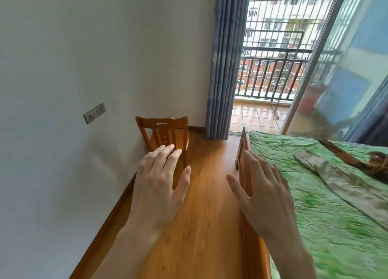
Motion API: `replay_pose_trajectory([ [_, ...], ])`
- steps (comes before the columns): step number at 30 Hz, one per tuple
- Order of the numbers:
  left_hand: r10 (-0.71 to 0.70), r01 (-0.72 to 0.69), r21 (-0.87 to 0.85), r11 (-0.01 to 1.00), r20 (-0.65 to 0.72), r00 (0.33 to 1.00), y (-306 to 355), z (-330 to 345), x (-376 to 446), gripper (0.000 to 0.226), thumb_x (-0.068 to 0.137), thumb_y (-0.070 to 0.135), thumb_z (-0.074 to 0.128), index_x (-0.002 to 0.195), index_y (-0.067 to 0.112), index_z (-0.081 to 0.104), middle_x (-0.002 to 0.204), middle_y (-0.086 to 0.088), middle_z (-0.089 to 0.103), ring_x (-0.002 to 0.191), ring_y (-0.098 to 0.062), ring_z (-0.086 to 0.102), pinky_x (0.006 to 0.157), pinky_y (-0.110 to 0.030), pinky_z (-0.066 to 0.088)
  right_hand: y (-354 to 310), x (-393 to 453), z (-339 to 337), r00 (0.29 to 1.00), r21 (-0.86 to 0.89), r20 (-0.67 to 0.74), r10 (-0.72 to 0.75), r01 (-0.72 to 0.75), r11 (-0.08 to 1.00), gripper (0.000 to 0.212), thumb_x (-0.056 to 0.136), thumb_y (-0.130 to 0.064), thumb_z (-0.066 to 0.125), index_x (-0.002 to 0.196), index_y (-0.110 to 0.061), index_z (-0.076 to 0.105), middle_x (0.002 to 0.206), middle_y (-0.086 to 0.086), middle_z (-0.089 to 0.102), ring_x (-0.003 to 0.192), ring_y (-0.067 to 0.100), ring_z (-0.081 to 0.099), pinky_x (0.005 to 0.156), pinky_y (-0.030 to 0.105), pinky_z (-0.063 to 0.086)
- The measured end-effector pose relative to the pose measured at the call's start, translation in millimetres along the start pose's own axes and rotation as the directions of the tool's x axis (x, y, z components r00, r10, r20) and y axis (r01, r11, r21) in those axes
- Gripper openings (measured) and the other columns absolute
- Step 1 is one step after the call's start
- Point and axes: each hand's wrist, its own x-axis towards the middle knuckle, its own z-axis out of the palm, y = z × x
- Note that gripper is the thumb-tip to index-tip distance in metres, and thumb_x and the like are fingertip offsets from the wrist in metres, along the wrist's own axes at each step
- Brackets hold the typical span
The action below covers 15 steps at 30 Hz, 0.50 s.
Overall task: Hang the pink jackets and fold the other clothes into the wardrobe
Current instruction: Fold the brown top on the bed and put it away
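Both my left hand (159, 186) and my right hand (266, 196) hang spread and empty over the wooden floor (201, 226). No pink jacket shows; a camouflage garment (336, 178) lies flat on the green bed (315, 226), far right. It looks soft, light and limp; I'd pinch its near edge.

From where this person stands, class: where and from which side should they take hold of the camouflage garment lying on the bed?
Grip the near, narrow end of the camouflage garment, coming from the left with the right hand. It lies flat and stretched across the green bedspread, and that end is probably the closest to the open hand; a pinch should lift it.
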Motion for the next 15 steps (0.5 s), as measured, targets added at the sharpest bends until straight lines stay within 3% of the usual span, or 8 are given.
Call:
replay_pose_trajectory([
  [15,0.044,-0.038,-0.098,0.995,0.060,0.997,-33.8,160.4,241.4,0.057,0.102,0.054,0.044,0.142,0.019,0.064,0.150,-0.005,0.060,0.142,-0.029,0.052,0.119,-0.059,0.040,66.9,240.2,96.4,0.999,-0.077,-0.028,0.028,-0.030,0.997,0.073,0.098,-0.067,0.042,0.157,-0.023,0.042,0.159,-0.003,0.046,0.147,0.017,0.041,0.120,0.033,0.026],
])
